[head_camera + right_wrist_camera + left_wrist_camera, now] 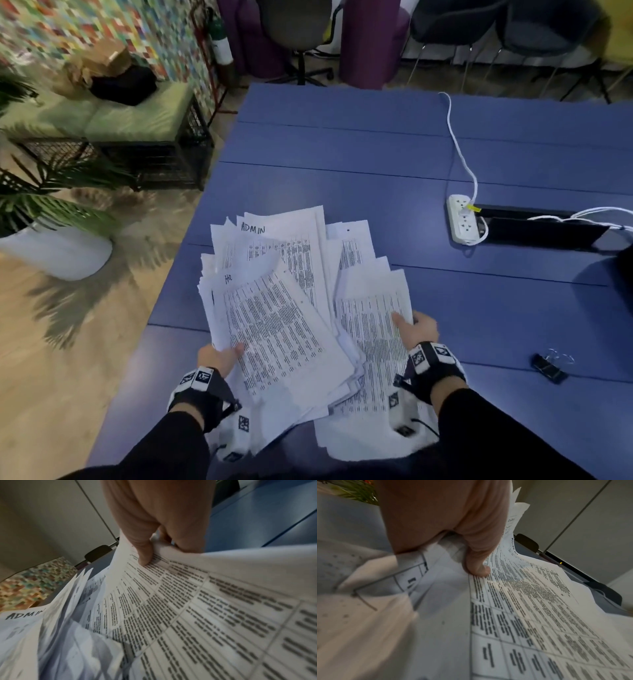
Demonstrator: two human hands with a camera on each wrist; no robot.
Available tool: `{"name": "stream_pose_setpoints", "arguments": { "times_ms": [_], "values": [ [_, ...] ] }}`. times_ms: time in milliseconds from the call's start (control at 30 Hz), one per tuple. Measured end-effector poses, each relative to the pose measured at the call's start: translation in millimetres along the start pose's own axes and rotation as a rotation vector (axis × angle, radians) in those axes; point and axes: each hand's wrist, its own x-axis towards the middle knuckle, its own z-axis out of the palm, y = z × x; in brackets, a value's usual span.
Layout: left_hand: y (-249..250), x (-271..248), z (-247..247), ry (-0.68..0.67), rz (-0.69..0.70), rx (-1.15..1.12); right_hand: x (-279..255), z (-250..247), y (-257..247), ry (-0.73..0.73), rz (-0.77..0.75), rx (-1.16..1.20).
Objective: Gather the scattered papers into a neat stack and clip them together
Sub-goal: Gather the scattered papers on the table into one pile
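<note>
A loose, fanned heap of printed white papers (291,301) is held between both hands over the near part of the blue table (376,144). My left hand (222,356) grips the heap's left edge, thumb on top of the sheets (477,569). My right hand (416,329) grips the right edge, thumb pressed on a printed page (145,557) and fingers curled beneath. The sheets (171,615) overlap at differing angles; one reads "ADMIN" (252,228). A black binder clip (548,368) lies on the table to the right of my right hand, apart from it.
A white power strip (462,222) with a white cable (459,144) lies at the right middle, beside a black cable tray slot (541,229). Left of the table stand a potted plant (51,219) and a green bench (102,116); chairs (298,34) stand beyond the far edge.
</note>
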Motion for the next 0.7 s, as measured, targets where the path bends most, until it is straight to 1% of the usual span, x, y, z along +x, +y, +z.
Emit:
{"name": "stream_pose_setpoints", "arguments": {
  "times_ms": [67, 133, 200, 300, 367, 467, 533, 633, 700],
  "values": [
    [2.3, -2.0, -3.0, -0.020, 0.001, -0.021, 4.5, 9.0, -5.7, -0.007, 0.003, 0.042],
    [4.3, -2.2, -8.4, -0.035, 0.007, -0.004, 7.2, 18.9, -11.1, -0.061, 0.010, 0.083],
    [5.3, -1.7, -12.4, -0.052, -0.003, 0.017, 7.9, 27.1, -16.3, -0.138, -0.018, 0.017],
    [7.8, -1.9, -15.8, -0.083, -0.009, 0.013, 6.3, 37.6, -24.2, -0.258, -0.075, -0.142],
    [9.0, -0.3, -16.7, -0.098, -0.003, 0.004, 4.9, 44.3, -31.6, -0.296, -0.082, -0.267],
    [10.0, -1.1, -16.4, -0.103, 0.004, 0.002, -4.1, 54.2, -42.1, -0.299, -0.011, -0.356],
    [8.2, 1.5, -14.7, -0.093, 0.012, -0.021, -11.2, 63.9, -40.6, -0.304, 0.013, -0.400],
    [4.5, 2.9, -14.0, -0.084, 0.036, -0.046, -16.9, 75.8, -30.3, -0.292, -0.037, -0.346],
    [2.2, 1.6, -14.3, -0.063, 0.049, -0.060, -16.2, 67.8, -25.7, -0.284, -0.060, -0.332]
  ]
}}
